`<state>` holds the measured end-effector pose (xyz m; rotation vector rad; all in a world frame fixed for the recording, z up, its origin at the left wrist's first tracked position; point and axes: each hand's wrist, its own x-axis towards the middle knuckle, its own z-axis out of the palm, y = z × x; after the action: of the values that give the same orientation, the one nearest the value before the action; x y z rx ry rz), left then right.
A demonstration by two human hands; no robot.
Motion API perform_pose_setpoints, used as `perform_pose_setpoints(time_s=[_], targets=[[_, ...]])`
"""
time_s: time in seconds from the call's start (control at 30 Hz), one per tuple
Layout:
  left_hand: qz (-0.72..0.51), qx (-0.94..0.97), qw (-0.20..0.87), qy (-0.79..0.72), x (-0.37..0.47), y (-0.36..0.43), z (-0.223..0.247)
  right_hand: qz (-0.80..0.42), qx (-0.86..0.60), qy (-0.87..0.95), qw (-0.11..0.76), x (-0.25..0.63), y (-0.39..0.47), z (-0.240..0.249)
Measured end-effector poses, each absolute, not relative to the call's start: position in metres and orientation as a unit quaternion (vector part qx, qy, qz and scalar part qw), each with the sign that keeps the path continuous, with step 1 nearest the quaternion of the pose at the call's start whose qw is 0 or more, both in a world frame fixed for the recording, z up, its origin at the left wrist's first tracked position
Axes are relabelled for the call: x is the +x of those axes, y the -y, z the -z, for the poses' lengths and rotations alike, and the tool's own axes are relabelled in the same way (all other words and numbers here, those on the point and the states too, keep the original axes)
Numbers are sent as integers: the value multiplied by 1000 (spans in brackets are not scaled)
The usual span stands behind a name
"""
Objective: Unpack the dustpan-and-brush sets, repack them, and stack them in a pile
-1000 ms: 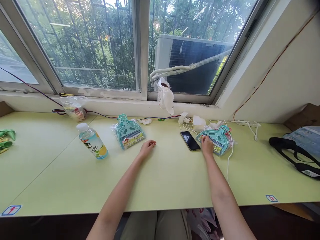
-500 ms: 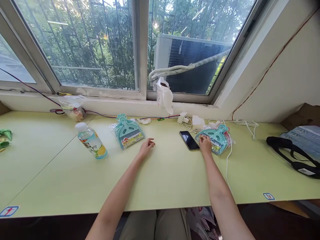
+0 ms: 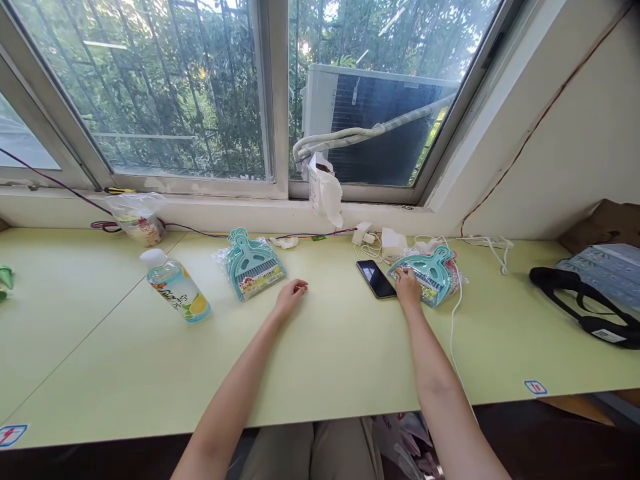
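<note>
My left hand (image 3: 291, 297) rests on the table with its fingers loosely bent and holds nothing. Just left of it lies a turquoise mini dustpan and brush set (image 3: 254, 265) in clear wrapping, with a yellow label and its handle toward the window. My right hand (image 3: 409, 287) has its fingers bent over the left edge of a second, similar dustpan and brush set (image 3: 434, 270), whose handle points up and to the right. The palm hides part of that set. A black smartphone (image 3: 376, 279) lies beside the right hand, on its left.
A bottle (image 3: 178, 287) with a lemon label stands at left. Chargers and white cables (image 3: 393, 245) lie along the wall. A tissue pack (image 3: 324, 190) hangs at the sill. A black headset-like strap (image 3: 585, 307) lies at far right, and a plastic bag (image 3: 137, 220) sits at back left.
The view has shifted slightly, so things sit a little further left. Both hands stay in nearly the same places; the fingers have moved only slightly.
</note>
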<state>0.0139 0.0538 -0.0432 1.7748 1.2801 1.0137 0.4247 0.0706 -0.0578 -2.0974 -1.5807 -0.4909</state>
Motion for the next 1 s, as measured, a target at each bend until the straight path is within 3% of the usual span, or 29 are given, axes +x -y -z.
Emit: perform_pose_setpoints(time_s=[1.0], targets=[[-374,703,330,-508,16,-50,36,151,-770,587,201,432,-78,63]])
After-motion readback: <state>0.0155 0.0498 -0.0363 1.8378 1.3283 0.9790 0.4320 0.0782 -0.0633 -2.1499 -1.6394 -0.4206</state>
